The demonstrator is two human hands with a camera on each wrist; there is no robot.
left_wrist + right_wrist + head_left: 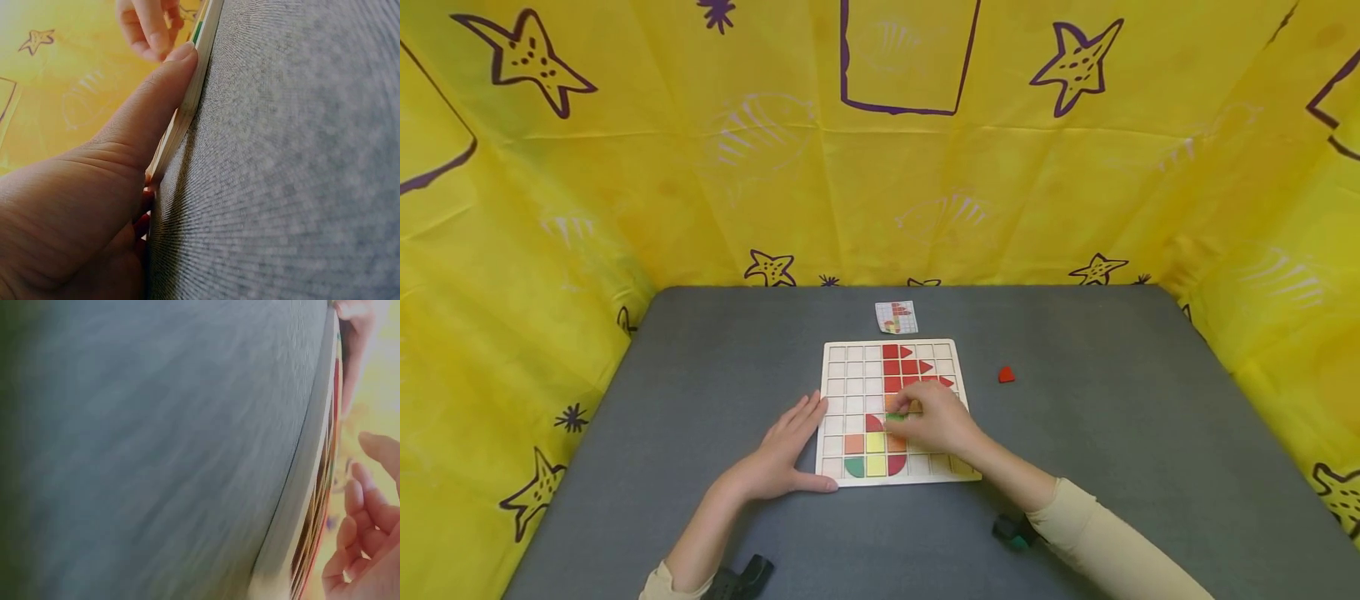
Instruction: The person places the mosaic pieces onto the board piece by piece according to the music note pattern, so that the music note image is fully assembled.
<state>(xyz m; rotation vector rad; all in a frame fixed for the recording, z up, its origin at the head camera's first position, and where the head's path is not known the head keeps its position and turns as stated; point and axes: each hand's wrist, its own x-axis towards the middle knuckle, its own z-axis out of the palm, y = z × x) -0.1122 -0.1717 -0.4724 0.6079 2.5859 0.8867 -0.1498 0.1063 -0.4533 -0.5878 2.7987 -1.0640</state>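
A pale wooden grid board (pixel 847 386) lies flat on the table, partly filled with red, orange, yellow and green pieces. My left hand (pixel 782 454) rests at its left side, fingers fairly straight along the edge and thumb at the near corner. In the left wrist view the thumb (pixel 156 94) touches the board's rim. Over the middle of the board is my right hand (pixel 936 417), its thumb and index fingertips apart around a green piece (pixel 895 417). The right wrist view shows the right-hand fingers (pixel 375 500) bent loosely, with nothing visible gripped. The hand covers several cells.
Behind the board lies a small pattern card (pixel 897 317) with a coloured grid. A loose red piece (pixel 1006 375) sits on the grey table (pixel 1075 433) to the right of the board. Yellow printed cloth (pixel 880 183) hangs around the table's back and sides.
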